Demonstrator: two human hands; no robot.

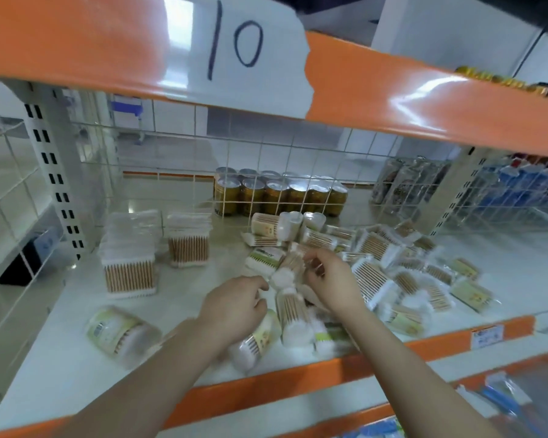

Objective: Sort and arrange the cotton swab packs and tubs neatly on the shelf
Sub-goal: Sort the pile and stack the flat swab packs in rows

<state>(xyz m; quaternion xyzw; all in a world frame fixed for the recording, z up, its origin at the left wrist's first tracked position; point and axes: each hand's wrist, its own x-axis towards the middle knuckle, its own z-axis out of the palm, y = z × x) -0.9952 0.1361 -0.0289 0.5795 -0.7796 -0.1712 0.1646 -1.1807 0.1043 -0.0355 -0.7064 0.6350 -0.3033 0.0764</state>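
Early-to-mid sort, by the look of it. Done: 2 neat stacks of flat packs at shelf left, the bigger stack (128,257) in front, the smaller stack (189,237) just behind it.

Left: loose heap of packs (402,273) sprawled across centre and right. 1 round tub (121,331) lies on its side, front left, apart from the heap.

Both hands are over the heap's near edge. Right hand (331,279) fingers pinch a flat pack (293,262). Left hand (234,306) is curled, fingertips closing on white swab ends; whether it has a hold, I cannot tell.

Readable writing: "10" handwritten on the paper sign (244,49) taped to the upper beam. Pack labels and the shelf-edge tag (487,336) are too blurred to read.
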